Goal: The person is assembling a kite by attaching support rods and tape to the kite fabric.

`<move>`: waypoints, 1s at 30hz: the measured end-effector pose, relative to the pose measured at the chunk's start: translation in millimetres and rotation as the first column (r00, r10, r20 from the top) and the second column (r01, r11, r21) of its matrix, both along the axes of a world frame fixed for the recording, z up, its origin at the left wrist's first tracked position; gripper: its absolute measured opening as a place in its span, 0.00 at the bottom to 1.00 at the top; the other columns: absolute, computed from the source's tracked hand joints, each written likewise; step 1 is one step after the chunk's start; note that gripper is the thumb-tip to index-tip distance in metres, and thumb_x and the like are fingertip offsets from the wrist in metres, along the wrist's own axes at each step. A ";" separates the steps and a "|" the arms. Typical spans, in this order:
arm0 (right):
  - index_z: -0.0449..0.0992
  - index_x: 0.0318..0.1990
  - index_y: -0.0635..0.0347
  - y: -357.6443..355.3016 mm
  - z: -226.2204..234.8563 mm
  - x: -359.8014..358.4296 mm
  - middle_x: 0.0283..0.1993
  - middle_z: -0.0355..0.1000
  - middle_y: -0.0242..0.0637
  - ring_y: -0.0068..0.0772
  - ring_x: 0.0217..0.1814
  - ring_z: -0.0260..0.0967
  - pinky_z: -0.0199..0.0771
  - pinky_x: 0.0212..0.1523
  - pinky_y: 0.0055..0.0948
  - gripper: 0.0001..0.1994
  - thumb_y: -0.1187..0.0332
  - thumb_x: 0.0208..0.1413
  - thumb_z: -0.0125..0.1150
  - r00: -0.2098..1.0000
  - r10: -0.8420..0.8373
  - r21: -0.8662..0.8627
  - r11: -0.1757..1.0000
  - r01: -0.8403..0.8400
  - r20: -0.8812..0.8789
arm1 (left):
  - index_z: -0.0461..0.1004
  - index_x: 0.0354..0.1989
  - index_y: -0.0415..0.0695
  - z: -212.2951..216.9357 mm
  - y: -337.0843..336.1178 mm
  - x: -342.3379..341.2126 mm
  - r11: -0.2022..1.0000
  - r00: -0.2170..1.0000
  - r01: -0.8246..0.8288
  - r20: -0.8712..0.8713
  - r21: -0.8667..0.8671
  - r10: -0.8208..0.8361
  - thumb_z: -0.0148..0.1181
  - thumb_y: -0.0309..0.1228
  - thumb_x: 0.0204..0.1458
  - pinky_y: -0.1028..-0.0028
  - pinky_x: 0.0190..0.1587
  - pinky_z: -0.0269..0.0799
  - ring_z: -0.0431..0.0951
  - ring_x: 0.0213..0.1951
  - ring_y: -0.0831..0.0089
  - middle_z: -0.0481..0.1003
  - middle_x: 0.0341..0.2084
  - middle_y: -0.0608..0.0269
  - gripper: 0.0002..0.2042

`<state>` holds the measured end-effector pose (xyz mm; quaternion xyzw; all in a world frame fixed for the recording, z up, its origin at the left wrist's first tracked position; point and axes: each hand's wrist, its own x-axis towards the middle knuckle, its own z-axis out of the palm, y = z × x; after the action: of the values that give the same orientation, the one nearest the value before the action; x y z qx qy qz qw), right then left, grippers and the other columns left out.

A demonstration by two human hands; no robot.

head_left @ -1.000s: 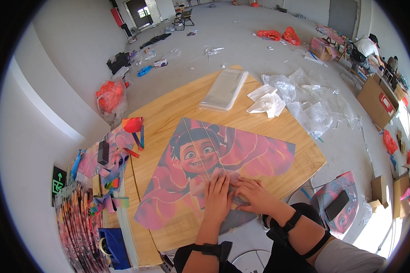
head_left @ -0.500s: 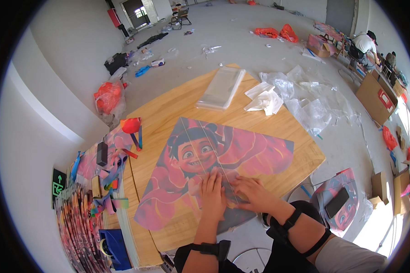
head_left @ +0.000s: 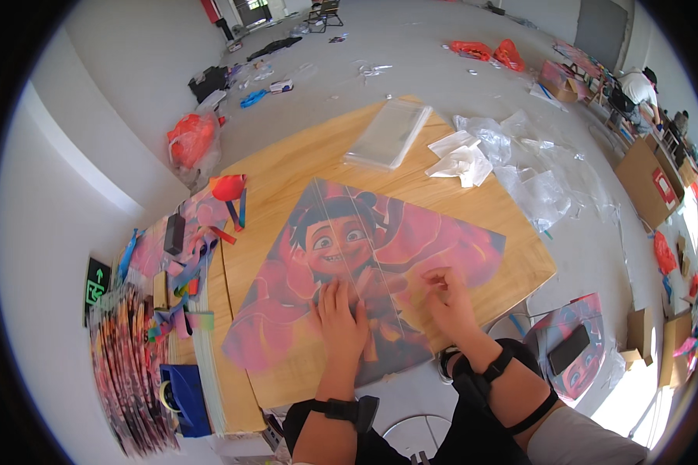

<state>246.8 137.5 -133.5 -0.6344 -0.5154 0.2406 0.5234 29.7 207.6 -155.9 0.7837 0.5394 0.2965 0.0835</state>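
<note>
A large triangular kite (head_left: 341, 256), printed with a cartoon figure in red and pink, lies flat on the wooden table (head_left: 287, 167) before me. Its surface looks hazy, and thin straight lines run down its middle. My left hand (head_left: 340, 314) rests on its lower middle, palm down with the fingers stretched out. To the right, my right hand (head_left: 447, 298) is over the kite's lower right edge, its fingers bent in toward the thumb. Whether anything small is between those fingertips cannot be made out.
Clear plastic sleeves (head_left: 388, 133) and crumpled white paper (head_left: 461, 159) lie at the table's far side. A stack of printed kites (head_left: 132, 380), a blue tape dispenser (head_left: 188, 399) and colourful ribbons (head_left: 182, 310) are at left. A black phone (head_left: 569, 349) lies at right. Far right, a person (head_left: 637, 93) bends over.
My right hand has lifted from beside the left hand and moved right and away from me, its fingers curling. My left hand has shifted slightly left. The head view has tilted a little.
</note>
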 end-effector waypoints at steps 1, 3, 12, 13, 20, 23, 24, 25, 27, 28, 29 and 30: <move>0.72 0.49 0.61 1.6 -0.9 -0.7 0.48 0.74 0.43 0.42 0.50 0.73 0.70 0.53 0.35 0.15 0.79 0.53 0.58 0.996 -0.039 0.007 0.999 0.040 -0.074 | 0.67 0.63 0.45 -0.1 -0.9 -1.8 1.000 1.000 -0.017 -0.011 0.020 0.018 0.58 0.33 0.55 0.44 0.71 0.45 0.61 0.68 0.54 0.67 0.64 0.55 0.25; 0.72 0.49 0.61 5.5 -1.6 -2.9 0.47 0.74 0.43 0.41 0.49 0.72 0.70 0.53 0.36 0.15 0.80 0.53 0.59 0.988 -0.046 0.008 0.999 0.048 -0.144 | 0.69 0.62 0.46 1.2 -2.0 -6.9 0.997 0.997 -0.068 0.033 -0.029 0.069 0.58 0.32 0.55 0.43 0.71 0.46 0.64 0.67 0.55 0.68 0.63 0.57 0.24; 0.73 0.45 0.60 -4.1 -5.5 -22.2 0.44 0.72 0.41 0.42 0.42 0.70 0.72 0.46 0.37 0.15 0.75 0.49 0.66 0.976 0.020 0.068 0.997 -0.036 0.218 | 0.75 0.54 0.50 40.2 -32.9 -51.0 0.998 1.000 0.019 -0.017 -0.057 -0.020 0.55 0.29 0.57 0.41 0.66 0.52 0.72 0.58 0.55 0.74 0.56 0.58 0.15; 0.72 0.45 0.60 -4.4 -9.4 -22.4 0.43 0.72 0.39 0.38 0.41 0.71 0.72 0.44 0.34 0.15 0.76 0.50 0.66 0.978 0.015 0.113 0.993 -0.039 0.207 | 0.75 0.53 0.50 48.4 -37.0 -58.5 0.995 0.999 0.033 0.009 -0.089 -0.033 0.55 0.28 0.58 0.40 0.65 0.53 0.73 0.58 0.55 0.75 0.55 0.58 0.15; 0.72 0.47 0.57 -9.3 -33.0 -15.6 0.38 0.73 0.30 0.23 0.36 0.68 0.70 0.38 0.25 0.11 0.76 0.58 0.60 0.980 -0.131 -0.005 0.991 0.132 -0.150 | 0.77 0.50 0.43 104.6 -100.8 -150.6 0.993 0.989 -0.006 0.148 -0.120 0.024 0.56 0.28 0.58 0.52 0.55 0.70 0.80 0.47 0.52 0.80 0.43 0.53 0.12; 0.73 0.48 0.57 -17.4 -30.4 -10.0 0.38 0.72 0.30 0.21 0.35 0.68 0.69 0.37 0.24 0.10 0.76 0.59 0.58 0.965 -0.151 0.017 0.987 0.158 -0.214 | 0.77 0.49 0.40 114.0 -142.3 -192.8 0.984 0.971 -0.094 0.203 -0.153 0.124 0.57 0.28 0.60 0.63 0.47 0.76 0.83 0.43 0.56 0.82 0.39 0.51 0.11; 0.73 0.48 0.57 -20.2 -27.8 -7.5 0.38 0.72 0.30 0.21 0.35 0.68 0.69 0.37 0.24 0.10 0.76 0.59 0.58 0.971 -0.133 0.046 0.988 0.145 -0.199 | 0.77 0.50 0.38 114.8 -156.1 -207.4 0.966 0.959 -0.155 0.203 -0.205 0.197 0.57 0.28 0.61 0.67 0.43 0.78 0.84 0.41 0.60 0.83 0.37 0.51 0.12; 0.73 0.48 0.57 -23.5 -25.1 -4.9 0.37 0.72 0.31 0.24 0.34 0.69 0.70 0.36 0.25 0.10 0.75 0.59 0.58 0.970 -0.116 0.041 0.991 0.128 -0.211 | 0.77 0.50 0.38 114.0 -169.4 -222.0 0.968 0.959 -0.169 0.196 -0.186 0.205 0.57 0.28 0.61 0.67 0.43 0.78 0.84 0.41 0.60 0.83 0.37 0.51 0.12; 0.74 0.48 0.57 -36.0 -20.0 4.3 0.35 0.72 0.32 0.26 0.33 0.70 0.71 0.36 0.27 0.10 0.73 0.59 0.59 0.973 -0.083 0.042 0.995 0.094 -0.214 | 0.78 0.48 0.37 106.8 -199.2 -251.7 0.948 0.934 -0.265 0.196 -0.178 0.298 0.56 0.27 0.60 0.67 0.41 0.78 0.85 0.36 0.59 0.83 0.33 0.50 0.11; 0.74 0.49 0.57 -44.4 -17.8 10.1 0.34 0.72 0.32 0.25 0.32 0.70 0.72 0.35 0.27 0.11 0.73 0.59 0.59 0.977 0.004 -0.008 1.000 -0.006 -0.213 | 0.78 0.48 0.37 101.5 -213.2 -267.9 0.937 0.927 -0.292 0.185 -0.193 0.326 0.56 0.27 0.60 0.67 0.41 0.78 0.85 0.36 0.59 0.83 0.33 0.50 0.11; 0.74 0.50 0.57 -52.3 -16.1 14.2 0.33 0.72 0.32 0.25 0.31 0.71 0.72 0.34 0.27 0.12 0.72 0.59 0.59 0.968 0.064 -0.113 0.989 -0.094 -0.242 | 0.78 0.48 0.37 95.0 -224.5 -283.6 0.916 0.903 -0.336 0.199 -0.219 0.380 0.56 0.27 0.60 0.67 0.39 0.78 0.85 0.34 0.61 0.83 0.30 0.51 0.11; 0.74 0.50 0.57 -62.5 -15.4 17.8 0.33 0.72 0.32 0.25 0.31 0.71 0.72 0.34 0.27 0.12 0.72 0.59 0.59 0.973 0.102 -0.065 0.991 -0.118 -0.205 | 0.78 0.48 0.37 86.7 -235.1 -297.6 0.881 0.868 -0.385 0.218 -0.276 0.447 0.55 0.26 0.61 0.68 0.38 0.78 0.85 0.32 0.63 0.83 0.28 0.53 0.11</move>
<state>264.5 75.1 -148.9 -0.5968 -0.4847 0.3518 0.5339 -267.9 -27.6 -69.2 0.5849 0.7092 0.3508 0.1786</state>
